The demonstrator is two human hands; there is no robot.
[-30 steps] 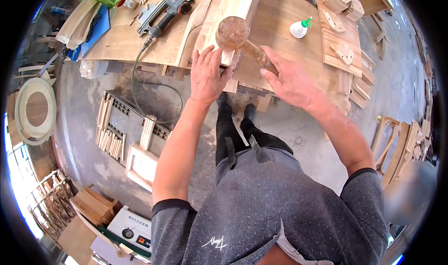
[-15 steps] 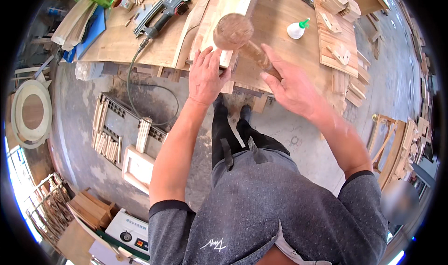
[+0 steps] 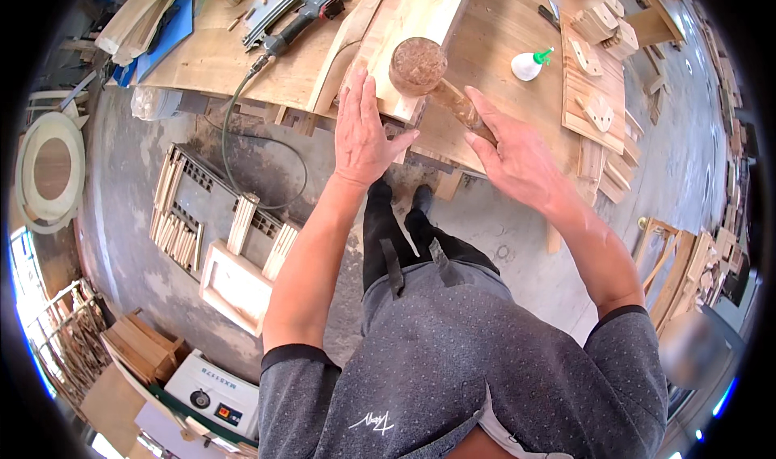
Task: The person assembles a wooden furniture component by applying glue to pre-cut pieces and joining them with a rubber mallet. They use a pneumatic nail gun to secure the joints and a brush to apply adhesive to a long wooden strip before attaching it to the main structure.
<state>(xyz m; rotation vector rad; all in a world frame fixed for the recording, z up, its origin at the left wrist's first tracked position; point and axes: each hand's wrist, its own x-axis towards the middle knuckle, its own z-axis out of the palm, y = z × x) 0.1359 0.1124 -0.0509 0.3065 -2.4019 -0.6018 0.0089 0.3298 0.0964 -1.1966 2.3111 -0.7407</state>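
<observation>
A wooden mallet [image 3: 417, 66] with a thick round head is gripped by its handle in my right hand [image 3: 517, 153]. The mallet head is over the near end of a pale wooden workpiece [image 3: 402, 29], which runs away from me across the workbench [image 3: 214, 63]. Whether the head touches the wood cannot be told. My left hand [image 3: 364, 136] is open at the workpiece's near end, its fingers stretched forward and its thumb out to the right. The fingertips lie beside the workpiece's left edge.
On the bench's left lies a nail gun [image 3: 303, 18] with a hose [image 3: 234, 120] trailing to the floor. A white bottle with a green nozzle [image 3: 527, 65] stands right of the mallet, near a board [image 3: 598, 75] bearing shaped wooden pieces. A slotted rack [image 3: 198, 188] holds wooden strips below left.
My left hand has drawn back slightly from the workpiece, with its fingers straighter. The mallet and my right hand have shifted a little to the right, while the whole view has also shifted.
</observation>
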